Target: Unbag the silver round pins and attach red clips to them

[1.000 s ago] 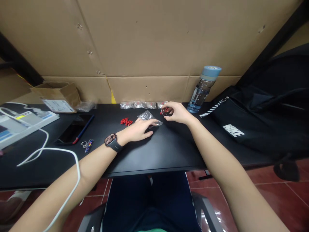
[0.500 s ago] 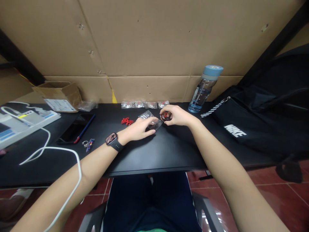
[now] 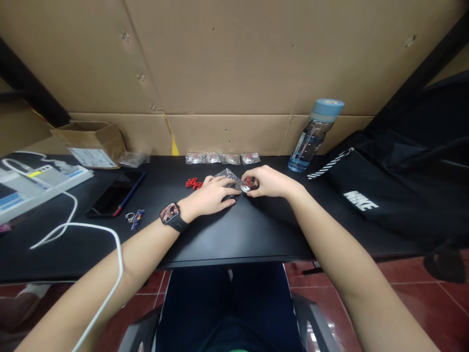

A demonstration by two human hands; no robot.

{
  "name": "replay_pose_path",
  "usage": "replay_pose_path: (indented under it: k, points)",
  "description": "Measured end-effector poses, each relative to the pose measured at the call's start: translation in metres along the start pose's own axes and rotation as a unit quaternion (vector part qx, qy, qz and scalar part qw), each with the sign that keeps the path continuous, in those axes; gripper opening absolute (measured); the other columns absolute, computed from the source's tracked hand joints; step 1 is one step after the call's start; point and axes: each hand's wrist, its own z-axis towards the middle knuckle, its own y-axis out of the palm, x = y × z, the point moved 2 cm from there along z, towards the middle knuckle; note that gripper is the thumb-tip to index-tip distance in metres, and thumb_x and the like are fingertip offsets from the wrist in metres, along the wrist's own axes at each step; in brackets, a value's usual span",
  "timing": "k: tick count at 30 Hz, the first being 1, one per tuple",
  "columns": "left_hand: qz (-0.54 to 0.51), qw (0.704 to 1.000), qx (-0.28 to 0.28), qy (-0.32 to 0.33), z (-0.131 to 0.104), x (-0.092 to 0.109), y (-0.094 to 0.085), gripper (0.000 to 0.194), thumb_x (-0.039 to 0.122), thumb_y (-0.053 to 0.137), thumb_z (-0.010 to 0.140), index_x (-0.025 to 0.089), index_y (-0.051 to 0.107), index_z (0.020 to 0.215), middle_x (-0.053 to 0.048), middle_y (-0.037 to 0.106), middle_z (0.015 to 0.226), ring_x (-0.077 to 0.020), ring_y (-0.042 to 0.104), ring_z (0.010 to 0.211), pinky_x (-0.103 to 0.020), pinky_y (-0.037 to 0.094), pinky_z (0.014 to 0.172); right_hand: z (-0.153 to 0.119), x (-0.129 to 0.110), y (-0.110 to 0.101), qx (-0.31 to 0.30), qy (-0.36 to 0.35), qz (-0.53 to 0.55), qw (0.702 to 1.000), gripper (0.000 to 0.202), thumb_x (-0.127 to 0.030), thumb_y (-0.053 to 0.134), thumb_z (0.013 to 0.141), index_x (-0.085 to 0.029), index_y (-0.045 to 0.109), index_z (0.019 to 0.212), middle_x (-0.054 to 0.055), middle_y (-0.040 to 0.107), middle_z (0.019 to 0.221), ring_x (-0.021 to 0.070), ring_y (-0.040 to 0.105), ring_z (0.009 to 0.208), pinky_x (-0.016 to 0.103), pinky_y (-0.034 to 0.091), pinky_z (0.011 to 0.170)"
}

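Observation:
Round and silver with a bit of red on it, a small disc (image 3: pixel 245 186) is pinched between the thumb and fingers of my right hand (image 3: pixel 270 181). My left hand (image 3: pixel 216 196) holds a clear plastic bag (image 3: pixel 227 173) down on the black table, its fingers stretched over it and partly hiding it. The disc touches or nearly touches the right edge of this bag; I cannot tell whether it is inside. Beside my left hand lies a heap of red cord (image 3: pixel 193 183). Along the back stands a row of several bagged silver discs (image 3: pixel 222 158).
On the right are a blue-capped water bottle (image 3: pixel 315 137) and a black bag (image 3: pixel 366 205). Leftward lie a phone (image 3: pixel 116 194) with a pen, a keyring (image 3: pixel 137 220), an open cardboard box (image 3: pixel 90 142) and a power strip (image 3: pixel 47 188). A white cable (image 3: pixel 119 244) crosses my left forearm.
My right hand has brought the disc slightly left and down towards the plastic bag, and more of its silver face shows. My left hand stays on the bag.

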Motion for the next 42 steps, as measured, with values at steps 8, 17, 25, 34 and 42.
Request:
replay_pose_path:
  k: [8,17,25,34,42]
  points:
    - [0.01,0.999,-0.046,0.013,-0.003,-0.002,0.005,0.043,0.041,0.05,0.106,0.045,0.055,0.149,-0.008,0.045,0.161,-0.0339,0.045,0.145,-0.054,0.034,0.111,-0.003,-0.001,0.0,-0.029,0.04,-0.047,0.998,0.03,-0.028,0.079,0.072,-0.021,0.075,0.101,0.003,0.074,0.083,0.0181,0.065,0.075,0.026,0.042,0.065]
    - [-0.003,0.999,-0.05,0.022,-0.005,0.001,0.005,0.042,0.04,0.051,0.106,0.046,0.056,0.147,-0.007,0.038,0.167,-0.0358,0.036,0.151,-0.06,0.027,0.115,-0.002,-0.001,0.002,-0.019,0.042,-0.037,0.998,0.033,-0.03,0.082,0.072,-0.022,0.076,0.104,0.003,0.076,0.086,0.0201,0.069,0.079,0.026,0.046,0.068]
    - [-0.021,0.998,-0.048,0.029,-0.005,0.001,0.005,0.041,0.038,0.053,0.105,0.047,0.058,0.144,-0.006,0.036,0.168,-0.036,0.034,0.152,-0.06,0.025,0.117,0.002,-0.005,0.007,0.001,0.057,0.001,0.998,0.038,-0.033,0.087,0.071,-0.021,0.077,0.105,0.004,0.078,0.092,0.0191,0.07,0.081,0.025,0.047,0.07]
    - [-0.034,0.997,-0.063,0.036,-0.006,0.0,-0.001,0.039,0.035,0.055,0.104,0.045,0.062,0.141,-0.005,0.035,0.168,-0.0343,0.037,0.151,-0.057,0.027,0.117,0.003,-0.004,0.009,0.017,0.072,0.023,0.997,0.029,-0.038,0.088,0.069,-0.019,0.075,0.087,0.002,0.076,0.081,0.0186,0.07,0.079,0.025,0.045,0.065]
    - [-0.074,0.991,-0.098,0.052,-0.008,-0.004,-0.012,0.043,0.034,0.057,0.102,0.046,0.06,0.143,-0.001,0.035,0.169,-0.0319,0.034,0.154,-0.05,0.028,0.121,-0.001,-0.006,0.004,-0.007,0.062,0.032,0.998,0.022,-0.032,0.085,0.068,-0.02,0.077,0.085,0.001,0.077,0.077,0.019,0.072,0.077,0.026,0.049,0.067]
